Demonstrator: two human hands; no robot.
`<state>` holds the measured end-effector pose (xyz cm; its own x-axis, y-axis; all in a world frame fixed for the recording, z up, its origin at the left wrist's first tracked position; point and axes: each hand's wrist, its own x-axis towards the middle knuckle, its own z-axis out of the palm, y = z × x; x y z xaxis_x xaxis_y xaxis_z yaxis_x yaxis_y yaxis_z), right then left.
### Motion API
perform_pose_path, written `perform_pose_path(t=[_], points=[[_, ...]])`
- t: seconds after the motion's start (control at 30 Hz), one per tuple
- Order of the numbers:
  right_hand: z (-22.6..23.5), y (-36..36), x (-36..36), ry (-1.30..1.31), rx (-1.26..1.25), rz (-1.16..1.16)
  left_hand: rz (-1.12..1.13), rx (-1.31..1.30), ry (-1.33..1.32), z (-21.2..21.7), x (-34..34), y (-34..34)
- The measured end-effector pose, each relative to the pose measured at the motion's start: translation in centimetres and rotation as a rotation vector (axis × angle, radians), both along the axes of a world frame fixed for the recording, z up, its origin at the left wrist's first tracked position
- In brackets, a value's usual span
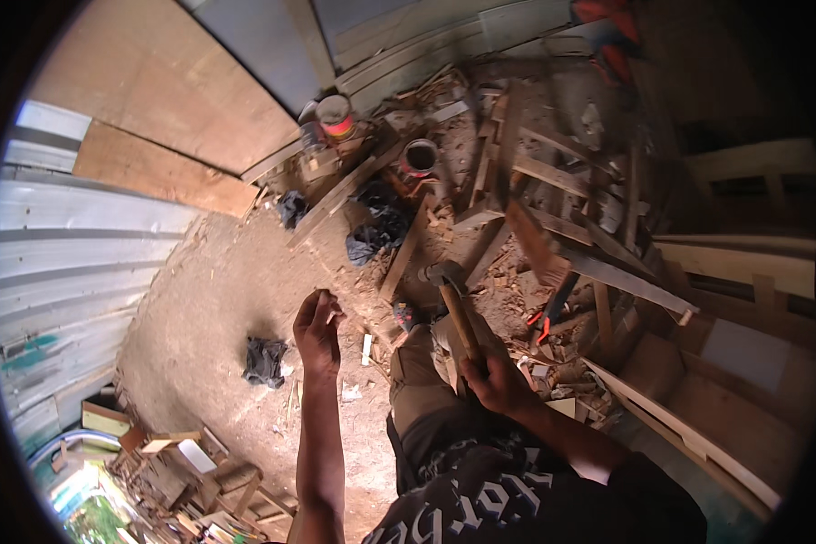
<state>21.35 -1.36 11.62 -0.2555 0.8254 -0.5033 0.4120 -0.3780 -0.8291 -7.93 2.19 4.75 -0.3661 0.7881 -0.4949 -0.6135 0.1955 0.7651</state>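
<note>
My right hand [494, 381] is closed round the wooden handle of a hammer [460, 317]. Its dark metal head points forward, away from my body, over the littered ground. My left hand [318, 322] is raised over the dirt floor with thumb and fingertips pinched together. Whatever lies between those fingers, if anything, is too small to make out. A gap separates the two hands, and the left touches nothing around it. Ahead and to the right of the hammer stands a rough frame of wooden slats [562, 177].
A tool with black-and-orange handles [546, 319] leans by the frame. Beyond are an open can [418, 158], a paint bucket [335, 116] and black plastic [378, 227]. Another black bag [265, 362] lies left. Scrap wood [186, 480] is heaped near left; a wooden drawer-like box [698, 399] stands right.
</note>
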Motion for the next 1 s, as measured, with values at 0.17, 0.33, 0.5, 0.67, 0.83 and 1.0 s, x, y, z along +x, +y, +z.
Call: perform_pose_path(t=[0.17, 0.33, 0.5, 0.67, 0.83, 1.0], points=[[1.7, -2.0, 7.8, -0.112, 0.147, -0.050, -0.039, -0.044, 0.012, 4.3, 5.6, -2.1], [3.3, -4.4, 13.9, 0.190, -0.120, -0.468, -0.215, -0.024, 0.052, 7.9, 14.3, -1.4], [3.3, -1.3, 19.1, 0.376, 0.042, -0.596, -0.387, 0.085, 0.143, 9.2, 21.5, 2.5], [4.3, 3.5, 24.0, 0.366, 0.066, -0.594, -0.522, 0.224, 0.573, 7.9, 27.9, 8.6], [3.6, 7.9, 28.3, 0.343, 0.055, -0.477, -0.588, 0.212, 0.767, 5.7, 31.0, 11.7], [1.9, 11.3, 30.8, 0.385, -0.023, -0.344, -0.615, 0.139, 0.908, 4.8, 32.8, 12.2]])
